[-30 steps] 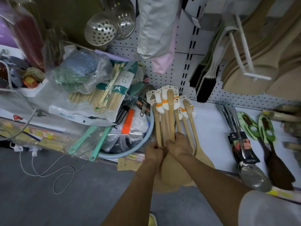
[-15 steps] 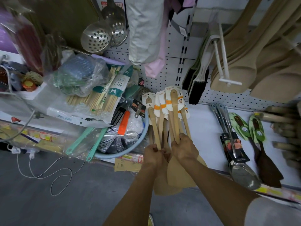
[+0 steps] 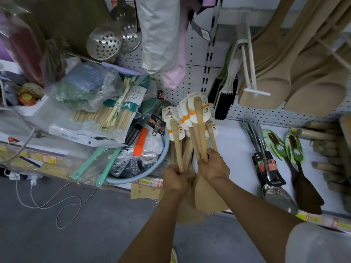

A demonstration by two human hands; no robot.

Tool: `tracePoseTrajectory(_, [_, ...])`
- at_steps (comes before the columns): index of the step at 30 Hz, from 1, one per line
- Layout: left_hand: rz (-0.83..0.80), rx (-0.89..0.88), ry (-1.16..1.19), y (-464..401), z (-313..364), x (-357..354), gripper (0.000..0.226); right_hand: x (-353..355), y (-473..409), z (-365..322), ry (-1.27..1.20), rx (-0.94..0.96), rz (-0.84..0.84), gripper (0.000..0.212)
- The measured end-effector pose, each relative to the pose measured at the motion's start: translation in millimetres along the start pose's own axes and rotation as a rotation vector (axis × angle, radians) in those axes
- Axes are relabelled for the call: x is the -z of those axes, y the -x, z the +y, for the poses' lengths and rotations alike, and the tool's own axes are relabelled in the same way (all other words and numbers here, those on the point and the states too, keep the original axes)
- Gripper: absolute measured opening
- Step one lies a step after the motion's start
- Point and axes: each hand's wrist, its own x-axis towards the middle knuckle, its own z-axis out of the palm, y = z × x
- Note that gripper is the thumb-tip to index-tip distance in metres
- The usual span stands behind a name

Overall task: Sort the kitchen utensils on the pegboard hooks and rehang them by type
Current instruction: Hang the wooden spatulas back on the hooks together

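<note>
Pegboard [image 3: 191,59] wall behind, white shelf [image 3: 237,149] below; left hand [image 3: 175,180] and right hand [image 3: 213,168] both grip bunched wooden spatulas [image 3: 199,126] by their handles.

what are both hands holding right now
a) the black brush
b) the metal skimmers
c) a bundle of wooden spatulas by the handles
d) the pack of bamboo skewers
c: the left hand and right hand both grip the handles of the wooden spatulas, card tags pointing up; the metal skimmers and black brush hang on the pegboard untouched, and the bamboo skewers lie on the shelf pile.
</note>
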Motion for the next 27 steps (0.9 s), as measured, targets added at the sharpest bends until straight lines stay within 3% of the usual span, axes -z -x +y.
tracePoseTrajectory(4, [-0.083,0.037,0.198,1,3,3,0.025,1,-3,1,-0.131,-0.007,-0.07,0.021])
tracePoseTrajectory(7, [-0.224,0.086,0.325,6,6,7,0.028,4,-2,-2,-0.316,-0.041,-0.138,0.005])
tracePoseTrajectory(14, [-0.405,0.166,0.58,28,28,13,0.034,25,9,-8,-0.486,-0.043,-0.22,0.016])
tracePoseTrajectory(19, [-0.356,0.182,0.654,60,36,17,0.037,42,34,-13,-0.489,0.018,-0.375,0.029])
tracePoseTrajectory(23, [-0.321,0.158,0.657,87,35,30,0.043,60,63,-21,-0.475,0.092,-0.432,0.028])
tracePoseTrajectory(27, [-0.251,0.099,0.794,111,46,47,0.025,83,92,-23,-0.383,0.199,-0.508,0.019])
